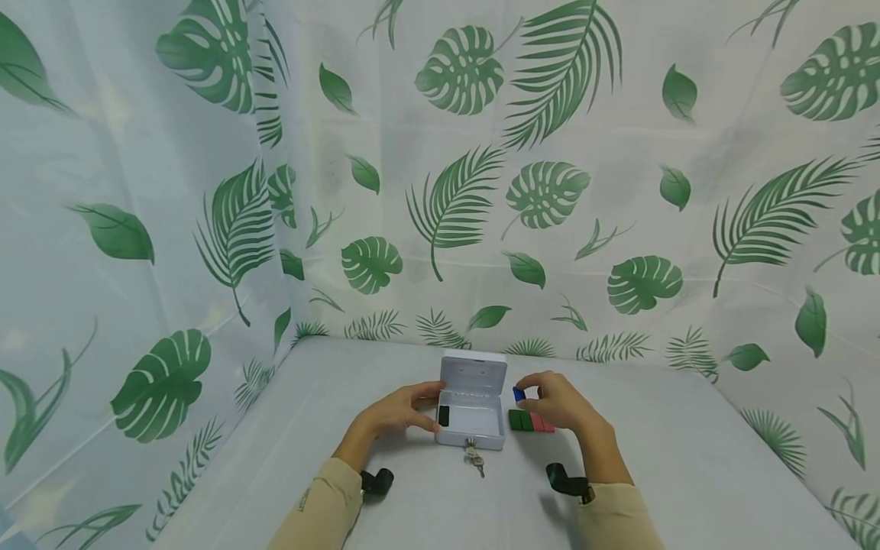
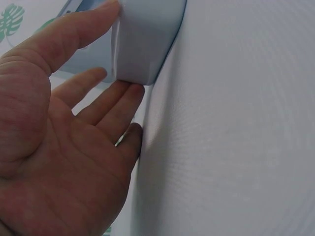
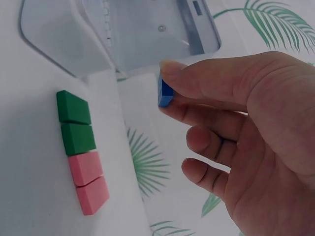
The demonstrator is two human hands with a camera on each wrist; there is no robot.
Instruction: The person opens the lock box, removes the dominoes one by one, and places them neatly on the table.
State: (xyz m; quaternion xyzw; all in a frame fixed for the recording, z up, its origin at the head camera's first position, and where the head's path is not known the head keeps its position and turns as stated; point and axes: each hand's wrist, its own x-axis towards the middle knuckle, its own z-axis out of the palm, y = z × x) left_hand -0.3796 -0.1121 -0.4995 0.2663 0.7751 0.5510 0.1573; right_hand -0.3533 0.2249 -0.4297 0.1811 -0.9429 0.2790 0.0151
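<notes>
A small white metal box (image 1: 471, 411) stands open on the table, its lid (image 1: 473, 367) tipped up and keys (image 1: 473, 457) hanging from the front lock. A dark piece (image 1: 443, 415) lies inside at the left. My left hand (image 1: 402, 409) rests against the box's left side (image 2: 142, 44), thumb on top and fingers straight beneath it. My right hand (image 1: 554, 399) pinches a small blue block (image 1: 519, 394) (image 3: 165, 93) between thumb and forefinger, just right of the box. Under that hand lie two green blocks (image 3: 75, 123) and two pink blocks (image 3: 88, 181) in a row.
The table (image 1: 687, 473) is covered in a white cloth. Leaf-print curtains (image 1: 619, 191) close off the back and both sides. Black wrist straps (image 1: 565, 480) sit on both forearms.
</notes>
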